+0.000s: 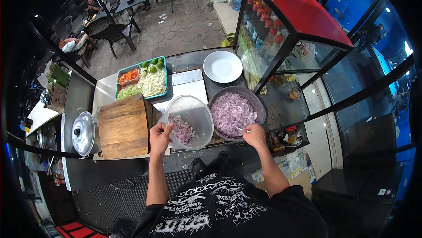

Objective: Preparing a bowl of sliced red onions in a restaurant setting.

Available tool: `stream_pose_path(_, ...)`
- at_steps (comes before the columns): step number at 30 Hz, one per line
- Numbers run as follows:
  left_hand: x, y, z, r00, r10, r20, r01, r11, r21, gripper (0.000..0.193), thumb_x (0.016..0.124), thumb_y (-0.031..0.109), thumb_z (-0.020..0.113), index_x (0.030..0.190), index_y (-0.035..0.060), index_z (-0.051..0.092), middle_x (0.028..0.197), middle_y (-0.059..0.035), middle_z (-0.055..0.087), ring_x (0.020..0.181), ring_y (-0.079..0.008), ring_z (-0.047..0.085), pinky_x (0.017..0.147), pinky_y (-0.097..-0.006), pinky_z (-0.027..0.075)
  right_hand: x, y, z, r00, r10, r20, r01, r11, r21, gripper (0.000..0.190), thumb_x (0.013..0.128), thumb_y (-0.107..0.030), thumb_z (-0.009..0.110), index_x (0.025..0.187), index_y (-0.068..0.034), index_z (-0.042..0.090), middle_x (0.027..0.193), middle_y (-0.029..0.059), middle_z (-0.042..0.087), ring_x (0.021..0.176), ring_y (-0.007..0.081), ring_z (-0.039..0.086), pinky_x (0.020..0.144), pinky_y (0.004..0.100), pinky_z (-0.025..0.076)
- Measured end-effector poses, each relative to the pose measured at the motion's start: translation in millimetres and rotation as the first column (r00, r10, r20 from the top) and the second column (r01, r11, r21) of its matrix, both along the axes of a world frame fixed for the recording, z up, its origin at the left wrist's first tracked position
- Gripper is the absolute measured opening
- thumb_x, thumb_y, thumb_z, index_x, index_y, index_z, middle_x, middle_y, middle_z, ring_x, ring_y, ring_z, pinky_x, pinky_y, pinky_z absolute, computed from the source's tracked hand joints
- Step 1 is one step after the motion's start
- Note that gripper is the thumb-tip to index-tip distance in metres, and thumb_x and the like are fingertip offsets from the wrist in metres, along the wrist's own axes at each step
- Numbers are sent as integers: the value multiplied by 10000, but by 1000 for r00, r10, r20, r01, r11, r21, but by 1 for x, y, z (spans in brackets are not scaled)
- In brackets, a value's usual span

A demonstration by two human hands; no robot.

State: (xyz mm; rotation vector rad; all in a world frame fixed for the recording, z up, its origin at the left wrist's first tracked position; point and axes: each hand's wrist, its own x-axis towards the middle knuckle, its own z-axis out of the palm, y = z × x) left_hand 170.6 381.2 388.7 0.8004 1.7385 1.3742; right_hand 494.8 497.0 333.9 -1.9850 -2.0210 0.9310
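Observation:
My left hand (161, 136) grips the left rim of a translucent plastic bowl (202, 119), which is tilted and holds some sliced shallots (183, 131) at its lower left. Close by on the right stands a grey basket (260, 106) heaped with sliced shallots (232, 113). At that basket's lower right edge my right hand (254, 134) holds a small metal utensil (243, 130), its tip at the shallots; most of it is hidden. Left of the bowl lies a wooden chopping board (123, 127).
A turquoise tray (166, 83) holds limes, tomato, cucumber and shredded cabbage. Behind the basket sits a white plate (223, 66). Lemongrass (252, 60) leans by a red-topped glass cabinet (303, 10). A lidded metal pot (83, 132) stands far left. People sit at tables beyond.

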Motion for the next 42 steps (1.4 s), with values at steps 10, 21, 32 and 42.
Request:
stream_pose_path(10, -1, 2, -1, 1000, 13, -21, -13, 1000, 1, 388, 890, 226, 663, 619, 125, 405, 535, 55, 425, 435, -32, 375, 398, -216, 306, -5, 7, -14, 996, 31, -79, -28, 999, 41, 206, 754, -222, 615, 816, -47, 703, 817, 199, 658, 802, 378, 637, 728, 425, 501)
stream_pose_path(21, -4, 6, -2, 1000, 28, 8, -28, 1000, 10, 397, 878, 235, 681, 604, 101, 426, 521, 45, 431, 430, -37, 393, 400, -217, 341, -4, 20, -27, 980, 46, -195, -21, 992, 128, 258, 755, -262, 672, 792, -7, 686, 693, 165, 643, 653, 280, 639, 609, 371, 467)
stream_pose_path(32, -23, -2, -17, 974, 59, 220, -75, 995, 63, 317, 926, 223, 603, 653, 137, 466, 588, 64, 487, 477, -26, 412, 433, -209, 324, 19, 31, -16, 940, -2, -342, -5, 1000, -20, 266, 750, -264, 698, 843, -15, 706, 741, 151, 667, 710, 235, 651, 670, 339, 486)
stream_pose_path(42, -31, -8, -55, 844, 118, 524, -215, 968, 129, 273, 912, 187, 576, 662, 124, 485, 617, 18, 551, 516, -70, 508, 487, -225, 425, 22, 31, 55, 873, 52, -485, -32, 998, 48, 173, 782, -131, 644, 803, 39, 672, 645, 78, 628, 603, 100, 558, 578, 277, 435)
